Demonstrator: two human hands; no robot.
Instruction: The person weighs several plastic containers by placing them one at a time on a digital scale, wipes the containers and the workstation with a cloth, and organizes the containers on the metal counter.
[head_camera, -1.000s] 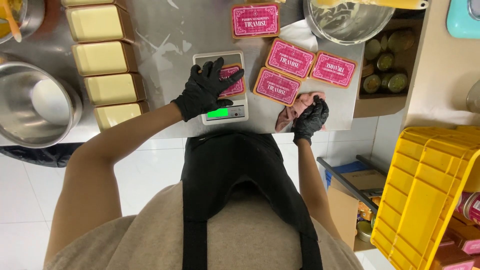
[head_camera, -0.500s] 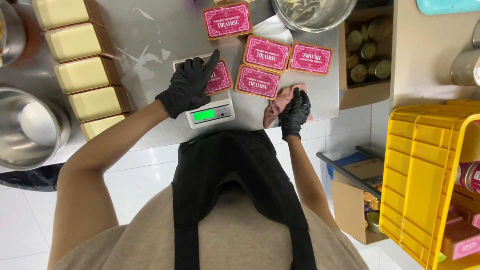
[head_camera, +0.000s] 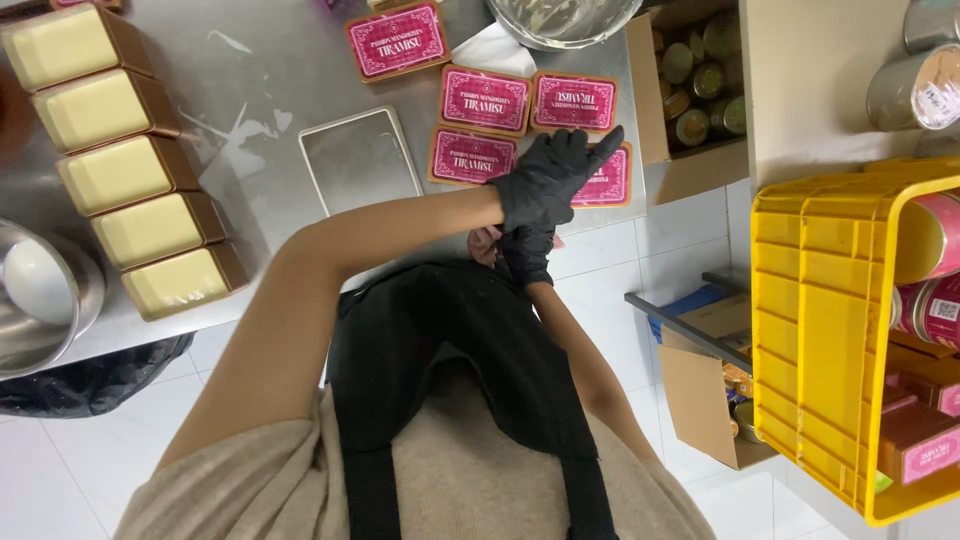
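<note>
My left hand, in a black glove, reaches across my body and rests on a pink-lidded box at the table's right front, gripping it from above. That box lies beside three matching pink boxes in a cluster, and another sits farther back. My right hand, also gloved, is at the table's front edge under my left wrist, closed on a pinkish wad and mostly hidden. The small scale stands bare.
Several brown trays of cream filling line the left side. Metal bowls sit at the left and back. A cardboard box of tins and a yellow crate with pink cans stand at right.
My left hand lifted the pink box off the scale and carried it right to the cluster's near corner. The right hand stayed at the table edge. The camera view shifted.
</note>
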